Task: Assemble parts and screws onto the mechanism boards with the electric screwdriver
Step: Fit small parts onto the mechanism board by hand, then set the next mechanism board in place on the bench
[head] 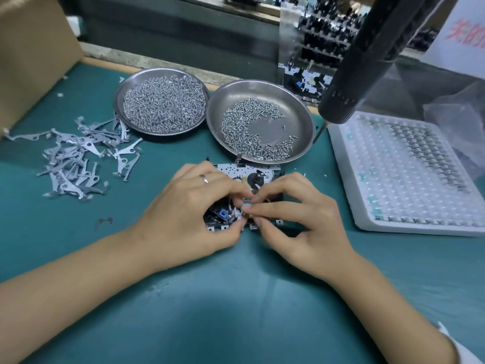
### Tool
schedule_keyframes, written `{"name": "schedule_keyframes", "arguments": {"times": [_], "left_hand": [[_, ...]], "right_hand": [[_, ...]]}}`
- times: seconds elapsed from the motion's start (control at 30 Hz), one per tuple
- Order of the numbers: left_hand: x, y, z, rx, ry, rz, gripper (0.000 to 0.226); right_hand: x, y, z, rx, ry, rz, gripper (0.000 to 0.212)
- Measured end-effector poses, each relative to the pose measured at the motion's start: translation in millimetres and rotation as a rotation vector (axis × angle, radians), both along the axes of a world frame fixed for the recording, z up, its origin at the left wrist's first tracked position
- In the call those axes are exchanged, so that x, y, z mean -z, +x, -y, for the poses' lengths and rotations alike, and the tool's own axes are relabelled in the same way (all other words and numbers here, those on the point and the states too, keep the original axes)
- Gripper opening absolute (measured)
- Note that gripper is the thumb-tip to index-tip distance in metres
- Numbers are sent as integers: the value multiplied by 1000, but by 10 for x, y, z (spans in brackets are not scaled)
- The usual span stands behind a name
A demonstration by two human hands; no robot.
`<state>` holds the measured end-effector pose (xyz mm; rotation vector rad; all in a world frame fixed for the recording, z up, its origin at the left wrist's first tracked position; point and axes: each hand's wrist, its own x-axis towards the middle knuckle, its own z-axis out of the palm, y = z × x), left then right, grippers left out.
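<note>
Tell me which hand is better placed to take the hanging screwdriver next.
The right hand, probably. The electric screwdriver hangs on the right, above the screw dish. The left hand lies on the mechanism board and can steady it.

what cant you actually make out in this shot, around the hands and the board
- Head view: most of the mechanism board lies under the left hand and right hand.
- The tiny part pinched between the fingertips is too small to identify.
- The electric screwdriver is cut off by the top edge, and its bit tip is blurred.
- Red writing on the white sign is cut by the right edge.
</note>
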<state>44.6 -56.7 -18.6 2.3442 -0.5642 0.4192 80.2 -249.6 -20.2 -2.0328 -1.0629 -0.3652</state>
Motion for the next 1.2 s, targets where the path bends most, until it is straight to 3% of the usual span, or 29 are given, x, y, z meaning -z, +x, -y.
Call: {"name": "schedule_keyframes", "arguments": {"times": [0.2, 0.27, 0.37, 0.53, 0.63, 0.87, 1.07, 1.2], "left_hand": [[27, 11, -17, 5, -16, -9, 25], [32, 16, -18, 11, -24, -5, 24], [39, 31, -21, 15, -34, 7, 22], [38, 45, -21, 21, -46, 27, 21], [39, 43, -28, 29, -59, 19, 20], [27, 54, -41, 44, -71, 37, 20], [32, 51, -42, 33, -75, 11, 21], [25, 55, -42, 40, -71, 3, 21]], "right_hand": [[-214, 28, 35, 391, 349, 223, 18], [-357, 103, 53, 491, 474, 179, 27], [-621, 259, 47, 581, 520, 89, 57], [-1019, 486, -92, 507, 531, -30, 86], [-1144, 584, -198, 494, 620, -43, 80], [-1122, 542, -329, 397, 726, -84, 44], [-1149, 310, -449, 244, 851, -111, 58], [-1076, 177, -536, 123, 926, -228, 41]]}}
